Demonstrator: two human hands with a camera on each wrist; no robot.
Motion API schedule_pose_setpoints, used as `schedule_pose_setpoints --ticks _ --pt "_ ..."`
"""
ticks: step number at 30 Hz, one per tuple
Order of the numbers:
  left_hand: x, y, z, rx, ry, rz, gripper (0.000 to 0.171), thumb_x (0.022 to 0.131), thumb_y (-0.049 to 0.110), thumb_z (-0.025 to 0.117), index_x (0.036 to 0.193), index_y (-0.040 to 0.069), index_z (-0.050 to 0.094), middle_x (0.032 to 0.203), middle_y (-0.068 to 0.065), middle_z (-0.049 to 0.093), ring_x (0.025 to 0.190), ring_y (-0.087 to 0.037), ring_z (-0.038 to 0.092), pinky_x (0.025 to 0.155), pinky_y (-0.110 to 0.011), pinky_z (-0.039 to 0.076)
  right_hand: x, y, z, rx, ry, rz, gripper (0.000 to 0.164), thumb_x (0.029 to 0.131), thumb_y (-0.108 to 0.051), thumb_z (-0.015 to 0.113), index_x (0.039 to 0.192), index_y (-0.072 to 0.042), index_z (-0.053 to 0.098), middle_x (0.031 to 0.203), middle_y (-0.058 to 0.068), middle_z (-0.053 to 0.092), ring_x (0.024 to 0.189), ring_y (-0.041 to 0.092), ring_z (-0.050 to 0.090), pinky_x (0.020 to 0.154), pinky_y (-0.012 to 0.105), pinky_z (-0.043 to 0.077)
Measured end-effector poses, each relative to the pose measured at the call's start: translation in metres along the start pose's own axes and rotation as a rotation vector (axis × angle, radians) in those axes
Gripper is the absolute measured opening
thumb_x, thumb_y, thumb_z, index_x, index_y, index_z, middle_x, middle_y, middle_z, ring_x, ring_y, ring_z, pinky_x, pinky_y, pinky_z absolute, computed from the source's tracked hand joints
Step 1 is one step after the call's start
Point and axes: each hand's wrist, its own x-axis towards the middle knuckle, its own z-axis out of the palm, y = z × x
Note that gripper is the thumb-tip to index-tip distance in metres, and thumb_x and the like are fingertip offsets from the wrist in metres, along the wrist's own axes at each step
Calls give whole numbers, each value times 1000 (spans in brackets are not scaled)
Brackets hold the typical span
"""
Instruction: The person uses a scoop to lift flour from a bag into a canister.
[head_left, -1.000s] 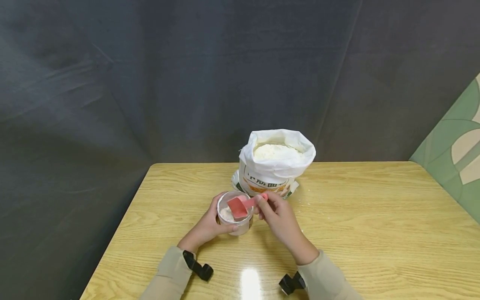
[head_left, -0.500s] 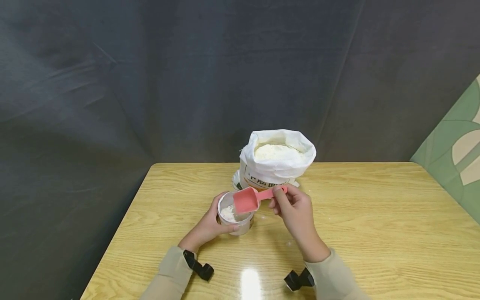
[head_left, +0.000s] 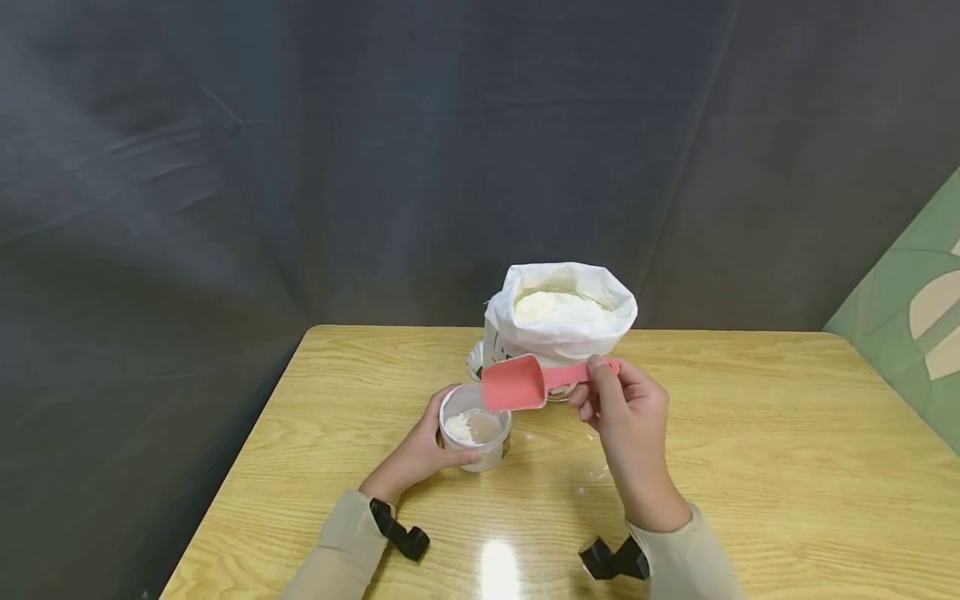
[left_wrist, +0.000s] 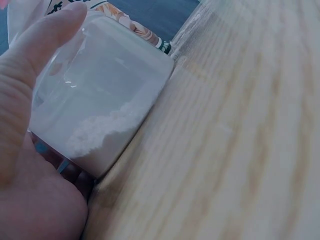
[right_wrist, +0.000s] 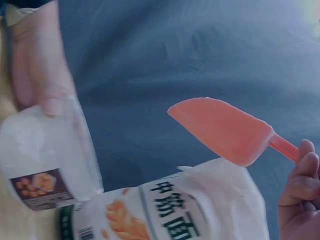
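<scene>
My left hand (head_left: pixel 422 454) wraps round a clear plastic tub (head_left: pixel 491 458) that stands on the table. White flour (left_wrist: pixel 107 131) covers part of the tub's bottom, piled higher on one side. Above and to the right, my right hand (head_left: pixel 630 417) pinches the handle of a pink scoop (head_left: pixel 514 383). The scoop's bowl hangs over the tub's right rim, apart from it, and its inside shows no heap of flour. A label (right_wrist: pixel 42 188) on the tub's side appears in the right wrist view. Behind both hands stands an opened white flour bag (head_left: pixel 562 333), full nearly to its rolled rim.
The wooden table (head_left: pixel 787 433) carries faint flour specks near the bag. A dark cloth (head_left: pixel 480 150) hangs behind its back edge and along the left. A green patterned panel (head_left: pixel 930 308) stands at the right.
My right hand has lifted the scoop out of the tub and drawn it up and to the right. My left hand keeps its hold on the tub.
</scene>
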Motion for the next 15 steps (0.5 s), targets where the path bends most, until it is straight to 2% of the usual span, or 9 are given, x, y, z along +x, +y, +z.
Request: schedule_pose_setpoints --ticks 6,15 --pt "1 -3 1 4 4 -5 102 78 12 89 157 17 24 153 -11 40 143 -32 34 119 -58 17 9 -10 -5 80 55 -94 33 102 -7 56 71 4 58 56 6 60 45 9 49 41 15 37" --pt "0 -3 0 10 9 -4 101 78 11 89 157 16 26 152 -12 41 144 -31 33 120 -56 15 33 -29 -13 129 150 -193 29 100 -8 58 73 3 60 56 7 60 43 10 48 40 15 35"
